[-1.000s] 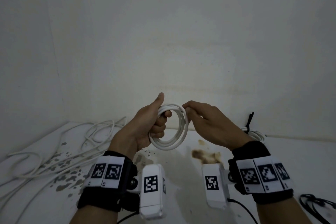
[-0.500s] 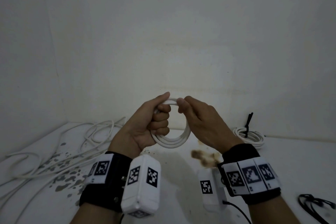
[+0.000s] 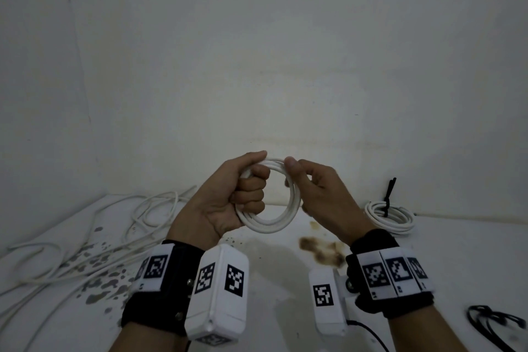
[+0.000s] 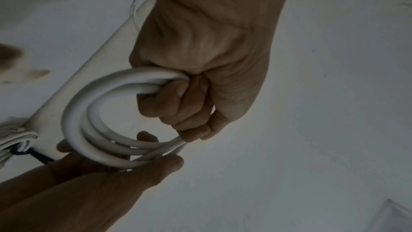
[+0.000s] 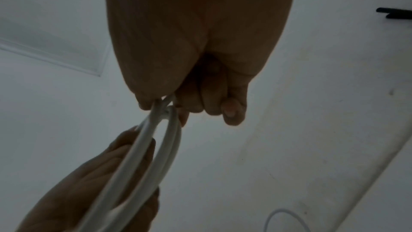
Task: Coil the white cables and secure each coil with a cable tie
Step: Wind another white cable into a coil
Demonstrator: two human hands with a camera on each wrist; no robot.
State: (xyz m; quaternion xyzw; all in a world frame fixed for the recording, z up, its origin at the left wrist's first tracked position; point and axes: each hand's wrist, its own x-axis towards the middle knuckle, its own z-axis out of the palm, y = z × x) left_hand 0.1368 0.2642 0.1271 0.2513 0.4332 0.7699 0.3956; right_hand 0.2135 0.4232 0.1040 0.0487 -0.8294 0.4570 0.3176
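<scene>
A small coil of white cable (image 3: 281, 216) (image 4: 89, 130) (image 5: 153, 149) hangs in the air above the table, held between both hands. My left hand (image 3: 243, 188) (image 4: 196, 84) is fisted round the coil's left side, thumb lying along the top. At the upper right, my right hand (image 3: 303, 177) (image 5: 178, 105) pinches the loops between thumb and fingers. The cable's end is hidden in the hands. A finished white coil (image 3: 390, 216) bound with a black cable tie (image 3: 388, 194) lies at the back right.
Loose white cables (image 3: 94, 234) sprawl over the left of the white table (image 3: 471, 260), among dark spots. A brown stain (image 3: 320, 246) marks the table under the hands. Black cable ties (image 3: 497, 320) lie at the near right. White walls close the back and left.
Both hands rose slightly with the coil. My right hand slid along the top of the loop toward the left thumb, and the left wrist turned, closing more tightly.
</scene>
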